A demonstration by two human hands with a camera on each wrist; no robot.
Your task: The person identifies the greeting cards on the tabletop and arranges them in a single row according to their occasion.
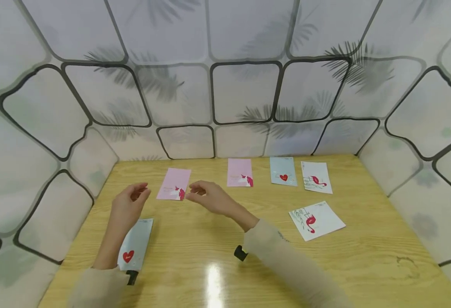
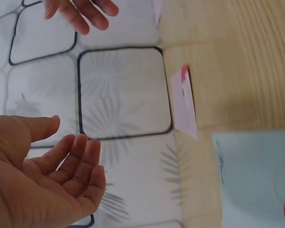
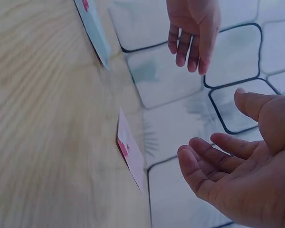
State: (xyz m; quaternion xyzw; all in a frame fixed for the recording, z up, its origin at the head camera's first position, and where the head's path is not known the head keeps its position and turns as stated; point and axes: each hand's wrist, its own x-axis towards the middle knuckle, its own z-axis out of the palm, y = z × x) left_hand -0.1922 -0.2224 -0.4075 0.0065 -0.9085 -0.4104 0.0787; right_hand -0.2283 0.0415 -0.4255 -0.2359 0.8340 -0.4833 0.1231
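Observation:
My left hand [image 1: 128, 208] hovers over the table's left side with loosely curled fingers and nothing in it. Partly hidden under that forearm lies a light blue card with a red heart [image 1: 137, 241]. My right hand [image 1: 210, 196] is also bare, its fingers relaxed and pointing left. Between the two hands, a pink card with a unicorn [image 1: 173, 184] lies on the table; the right fingertips overlap its right edge in the head view. Both wrist views show the palms [image 2: 42, 185] facing inward with thumbs apart from the fingers.
Along the back lie another pink card [image 1: 239, 172], a blue heart card [image 1: 283, 171] and a white flamingo card [image 1: 316, 177]. A second flamingo card [image 1: 318, 220] lies tilted nearer the front. Patterned fabric walls [image 1: 244, 94] enclose the wooden table [image 1: 364, 256] on three sides.

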